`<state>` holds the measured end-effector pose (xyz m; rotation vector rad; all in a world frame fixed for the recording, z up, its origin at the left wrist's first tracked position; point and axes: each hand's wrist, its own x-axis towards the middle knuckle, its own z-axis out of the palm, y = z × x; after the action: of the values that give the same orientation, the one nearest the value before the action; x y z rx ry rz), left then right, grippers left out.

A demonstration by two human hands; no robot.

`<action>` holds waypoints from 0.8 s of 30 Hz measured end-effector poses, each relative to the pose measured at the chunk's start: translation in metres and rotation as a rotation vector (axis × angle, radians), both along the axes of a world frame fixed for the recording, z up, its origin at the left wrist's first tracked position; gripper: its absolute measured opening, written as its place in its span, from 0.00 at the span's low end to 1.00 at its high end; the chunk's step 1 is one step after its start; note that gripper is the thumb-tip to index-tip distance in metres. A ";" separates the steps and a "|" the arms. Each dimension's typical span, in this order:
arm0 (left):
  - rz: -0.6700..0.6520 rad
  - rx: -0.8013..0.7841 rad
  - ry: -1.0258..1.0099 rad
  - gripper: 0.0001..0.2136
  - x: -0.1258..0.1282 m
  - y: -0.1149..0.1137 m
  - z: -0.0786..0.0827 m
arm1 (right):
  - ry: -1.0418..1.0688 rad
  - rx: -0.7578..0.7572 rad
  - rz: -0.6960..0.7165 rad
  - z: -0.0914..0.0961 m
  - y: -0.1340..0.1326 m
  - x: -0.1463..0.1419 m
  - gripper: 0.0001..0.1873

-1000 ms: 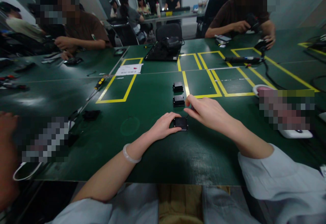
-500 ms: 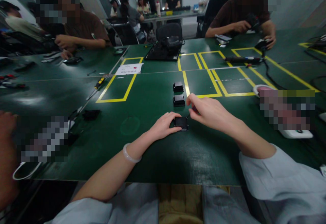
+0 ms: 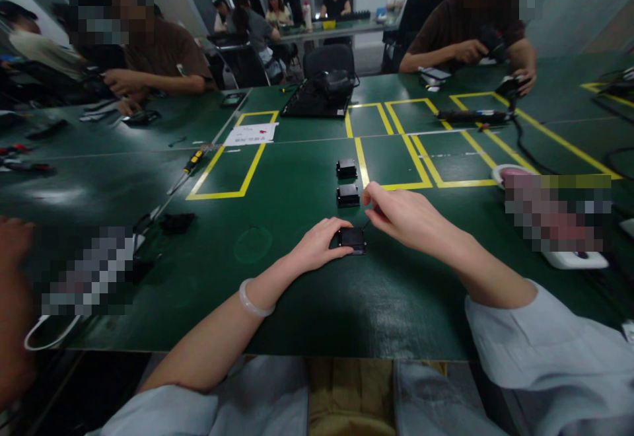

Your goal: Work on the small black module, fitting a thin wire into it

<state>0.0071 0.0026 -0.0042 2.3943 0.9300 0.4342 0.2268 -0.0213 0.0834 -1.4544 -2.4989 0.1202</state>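
The left hand [image 3: 317, 244] pinched a small black rectangular module [image 3: 351, 240] between the thumb on its near side and the fingers on its far side, holding it flat on the green counter [image 3: 307, 317]. The right hand [image 3: 403, 217], fingers curled in, gripped a thin dark tool [image 3: 367, 226] whose tip sat at the module's right edge, though whether it touched could not be told. Just beyond stood 2 similar black blocks [image 3: 348, 195], 1 behind the other, near the right fingertips.
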 end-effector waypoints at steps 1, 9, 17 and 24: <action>0.000 -0.002 -0.001 0.18 0.000 0.000 0.000 | 0.006 -0.004 0.004 0.000 0.000 0.000 0.10; 0.003 0.022 -0.005 0.18 0.001 0.000 -0.001 | -0.021 0.027 -0.016 0.000 0.000 -0.002 0.10; -0.003 0.001 -0.008 0.18 0.001 0.000 -0.001 | -0.036 0.028 -0.008 -0.003 0.001 -0.001 0.09; 0.006 0.003 -0.004 0.18 0.001 -0.001 0.000 | -0.016 0.001 -0.008 -0.001 0.000 -0.001 0.10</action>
<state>0.0079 0.0020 -0.0038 2.3928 0.9354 0.4429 0.2254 -0.0216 0.0827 -1.4709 -2.5048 0.1056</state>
